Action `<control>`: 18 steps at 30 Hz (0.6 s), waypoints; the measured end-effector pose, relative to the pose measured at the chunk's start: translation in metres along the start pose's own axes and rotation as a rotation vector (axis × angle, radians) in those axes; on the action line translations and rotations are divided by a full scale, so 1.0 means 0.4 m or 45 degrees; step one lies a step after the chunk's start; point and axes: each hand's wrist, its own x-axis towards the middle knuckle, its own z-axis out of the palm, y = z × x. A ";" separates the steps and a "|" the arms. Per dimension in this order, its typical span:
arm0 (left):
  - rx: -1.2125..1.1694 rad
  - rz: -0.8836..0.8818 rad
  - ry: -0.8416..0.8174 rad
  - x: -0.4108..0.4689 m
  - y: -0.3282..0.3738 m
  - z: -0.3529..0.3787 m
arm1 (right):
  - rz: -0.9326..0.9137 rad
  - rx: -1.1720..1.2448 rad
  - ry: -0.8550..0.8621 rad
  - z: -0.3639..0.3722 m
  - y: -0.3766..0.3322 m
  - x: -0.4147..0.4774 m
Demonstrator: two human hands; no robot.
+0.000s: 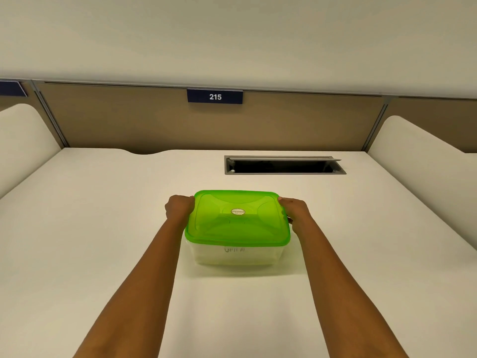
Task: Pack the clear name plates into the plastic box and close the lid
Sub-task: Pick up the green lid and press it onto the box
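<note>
A clear plastic box [236,254] stands in the middle of the white desk [103,228]. A translucent green lid [237,219] with a small round sticker lies flat on top of it. My left hand [178,207] grips the far left edge of the lid and box. My right hand [295,211] grips the far right edge, thumb on the lid's rim. The box walls are hazy; faint shapes show inside, and I cannot make out any name plates. No name plates lie on the desk.
A rectangular cable slot [284,165] with a dark opening is set in the desk behind the box. Beige partition panels close the back, with a blue sign "215" [214,96]. White curved dividers [20,135] rise at both sides.
</note>
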 end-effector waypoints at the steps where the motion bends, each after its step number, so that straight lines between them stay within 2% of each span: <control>1: -0.021 -0.020 -0.005 -0.007 -0.009 -0.005 | 0.010 0.034 -0.003 -0.005 0.008 -0.010; 6: -0.108 -0.021 -0.037 -0.046 -0.065 -0.025 | 0.044 0.103 -0.020 -0.026 0.045 -0.070; 11: -0.472 -0.118 -0.177 -0.095 -0.116 -0.050 | 0.116 0.235 -0.037 -0.047 0.086 -0.150; 18: -0.714 -0.202 -0.293 -0.144 -0.158 -0.060 | 0.156 0.544 -0.053 -0.047 0.135 -0.237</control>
